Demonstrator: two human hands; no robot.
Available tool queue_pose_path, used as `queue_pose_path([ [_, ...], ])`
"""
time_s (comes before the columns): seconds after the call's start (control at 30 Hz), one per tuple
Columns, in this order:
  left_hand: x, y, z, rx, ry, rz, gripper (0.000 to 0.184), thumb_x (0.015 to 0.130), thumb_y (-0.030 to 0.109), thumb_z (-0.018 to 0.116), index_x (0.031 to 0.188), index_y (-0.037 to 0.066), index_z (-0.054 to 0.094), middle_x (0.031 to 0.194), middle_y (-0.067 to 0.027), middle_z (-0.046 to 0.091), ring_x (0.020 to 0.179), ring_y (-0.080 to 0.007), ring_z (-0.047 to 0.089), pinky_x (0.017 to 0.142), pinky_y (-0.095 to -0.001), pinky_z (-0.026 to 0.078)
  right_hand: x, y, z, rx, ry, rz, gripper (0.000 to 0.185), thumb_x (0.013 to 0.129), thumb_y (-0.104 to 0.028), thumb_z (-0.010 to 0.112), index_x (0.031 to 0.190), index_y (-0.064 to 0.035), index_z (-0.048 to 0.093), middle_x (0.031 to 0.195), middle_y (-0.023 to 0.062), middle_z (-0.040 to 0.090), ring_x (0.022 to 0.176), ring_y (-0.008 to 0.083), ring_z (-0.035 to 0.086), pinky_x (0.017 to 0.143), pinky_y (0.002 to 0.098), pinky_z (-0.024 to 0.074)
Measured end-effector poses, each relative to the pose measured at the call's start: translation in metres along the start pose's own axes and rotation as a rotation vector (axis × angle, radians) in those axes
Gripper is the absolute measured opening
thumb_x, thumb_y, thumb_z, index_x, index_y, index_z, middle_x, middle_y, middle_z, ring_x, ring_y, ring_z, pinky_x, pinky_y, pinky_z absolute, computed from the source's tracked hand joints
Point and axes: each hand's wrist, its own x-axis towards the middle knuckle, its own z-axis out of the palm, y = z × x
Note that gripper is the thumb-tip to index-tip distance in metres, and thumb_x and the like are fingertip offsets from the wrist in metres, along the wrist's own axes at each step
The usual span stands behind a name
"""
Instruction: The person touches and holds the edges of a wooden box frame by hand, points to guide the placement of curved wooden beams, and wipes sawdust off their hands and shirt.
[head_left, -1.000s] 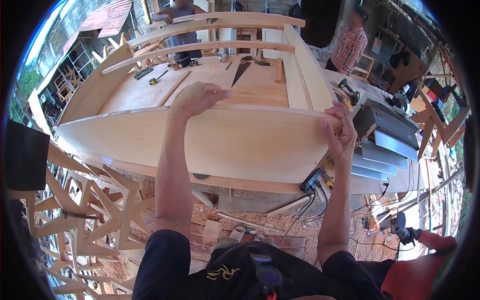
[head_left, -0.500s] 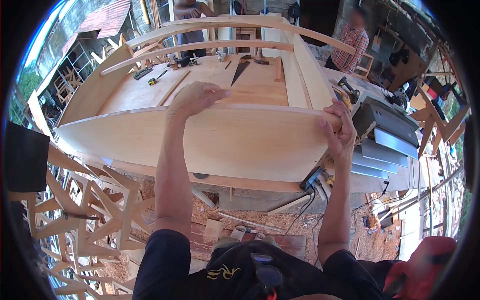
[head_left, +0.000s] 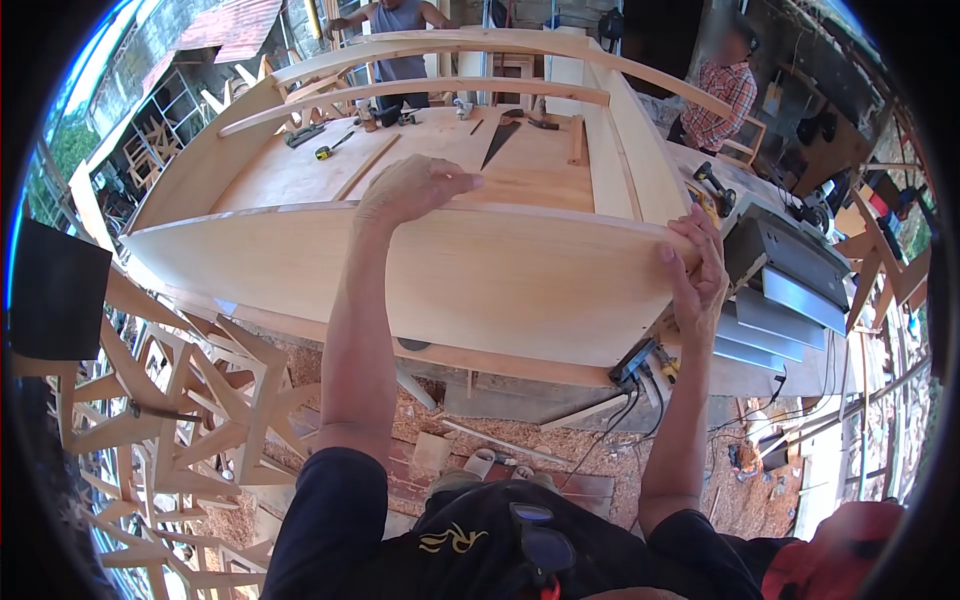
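Observation:
A long pale wooden panel stands upright on its edge in front of me, forming the near side of a large wooden frame. Over its top edge, left of the middle, is my left hand, fingers stretched toward the right with nothing in them. At the panel's right corner my right hand grips the wood, its thumb on the near side and its fingers over the corner. Curved wooden rails span the frame's far part. Inside the frame lie a handsaw, a hammer and a yellow tape measure.
Right of the frame are a cordless drill and grey metal sheets. A power strip with cables sits below the panel's right end. Wooden chair frames are piled at left. Two people stand beyond, one in a checked shirt.
The whole view has shifted slightly, so the frame appears further right. Both hands keep nearly the same place on the panel. The person at the back has spread their arms.

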Motion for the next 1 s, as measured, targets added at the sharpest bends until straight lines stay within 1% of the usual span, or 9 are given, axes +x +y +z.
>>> queue_pose_path([
  [0.1,0.001,0.001,0.001,-0.002,-0.006,-0.006,0.06,0.084,0.065,0.067,0.113,0.014,0.077,0.095,-0.0111,0.077,0.094,-0.0253,0.071,0.086,-0.0387,0.052,0.0,-0.001,-0.001,-0.014,-0.015,-0.015,0.031,0.084,-0.017,0.075,0.111,-0.0045,0.07,0.129,0.0133,0.06,0.136,0.034,0.049,0.111,0.0437,0.0386],
  [0.2,0.0,0.002,0.0,0.0,-0.016,-0.011,0.061,0.084,0.066,0.067,0.114,0.014,0.077,0.096,-0.0111,0.077,0.095,-0.026,0.071,0.087,-0.0394,0.052,-0.001,0.001,-0.004,-0.016,-0.067,-0.001,0.033,0.086,-0.012,0.076,0.117,-0.0034,0.07,0.147,0.0162,0.05,0.137,0.0261,0.047,0.114,0.037,0.0351],
  [0.3,0.001,0.001,0.0,0.002,-0.012,-0.014,0.062,0.083,0.067,0.067,0.114,0.014,0.077,0.096,-0.0108,0.077,0.095,-0.0263,0.071,0.087,-0.0394,0.052,-0.001,-0.002,-0.001,-0.008,-0.019,-0.005,0.03,0.084,-0.016,0.075,0.111,-0.0054,0.068,0.13,0.0135,0.06,0.137,0.0343,0.048,0.112,0.0445,0.037],
  [0.57,0.0,0.003,-0.001,-0.011,-0.011,-0.034,0.061,0.082,0.066,0.068,0.113,0.015,0.078,0.095,-0.0111,0.077,0.094,-0.025,0.072,0.086,-0.0391,0.053,-0.001,-0.002,-0.001,-0.039,-0.024,-0.021,0.031,0.083,-0.015,0.075,0.112,-0.0061,0.068,0.13,0.013,0.059,0.137,0.0342,0.048,0.112,0.0441,0.0366],
  [0.87,-0.004,0.008,-0.002,-0.021,-0.011,-0.049,0.058,0.083,0.064,0.069,0.113,0.015,0.077,0.095,-0.01,0.077,0.085,-0.0203,0.07,0.081,-0.0362,0.053,-0.002,-0.003,-0.001,-0.054,-0.026,-0.032,0.032,0.084,-0.016,0.076,0.113,-0.006,0.067,0.132,0.0135,0.058,0.137,0.0338,0.048,0.111,0.0434,0.0381],
  [1.0,-0.005,0.009,-0.002,-0.02,-0.014,-0.058,0.057,0.084,0.064,0.069,0.113,0.016,0.078,0.094,-0.01,0.077,0.086,-0.0206,0.07,0.081,-0.0364,0.053,-0.002,-0.002,-0.001,-0.058,-0.023,-0.021,0.033,0.084,-0.016,0.076,0.114,-0.0061,0.067,0.134,0.0144,0.057,0.137,0.0336,0.047,0.111,0.0428,0.0377],
])
